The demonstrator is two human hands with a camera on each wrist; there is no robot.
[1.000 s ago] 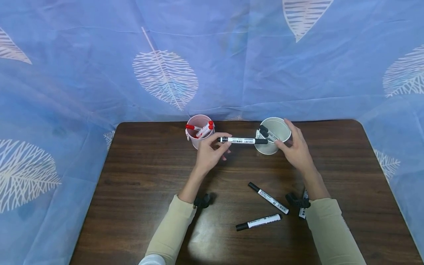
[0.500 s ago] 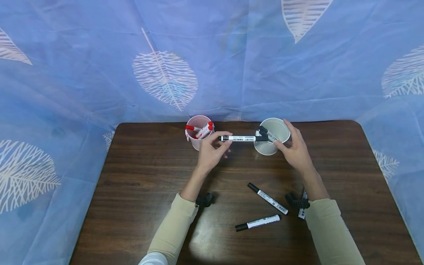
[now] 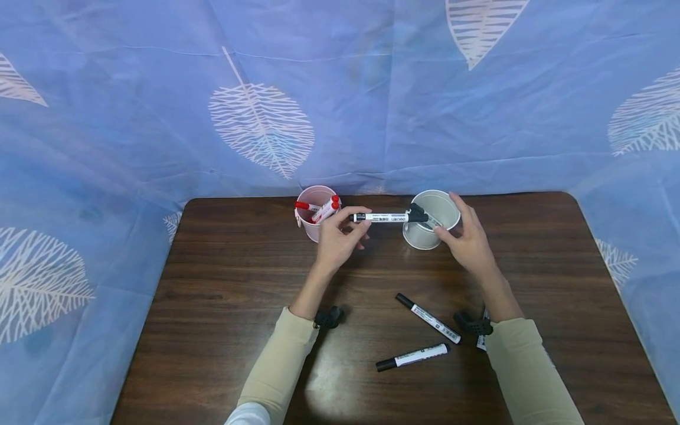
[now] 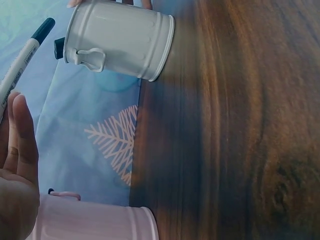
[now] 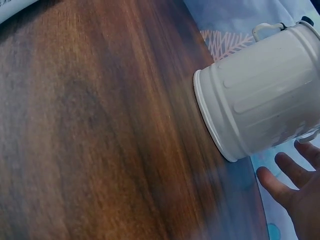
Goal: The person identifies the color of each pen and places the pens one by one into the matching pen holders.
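Observation:
In the head view, my left hand (image 3: 337, 239) pinches a black-capped whiteboard marker (image 3: 386, 218) by its rear end and holds it level. The cap end overlaps the left rim of a small white bucket (image 3: 419, 236). Another black-capped marker (image 3: 417, 211) leans inside that bucket. My right hand (image 3: 470, 241) holds the bucket at its right side, thumb at the front rim and index finger at the far rim. The right wrist view shows its other fingers (image 5: 280, 186) spread beside the bucket wall. In the left wrist view, the held marker (image 4: 20, 65) points toward the bucket's mouth.
A pink bucket (image 3: 312, 232) with several red-capped markers (image 3: 325, 209) stands behind my left hand. Two black-capped markers (image 3: 428, 319) lie on the wooden table (image 3: 223, 307), and another (image 3: 481, 341) is partly under my right wrist. A blue leaf-patterned cloth (image 3: 350, 118) hangs behind.
The held marker has moved slightly up, nearer the bucket's rim. The white bucket and my right hand have shifted a little to the left.

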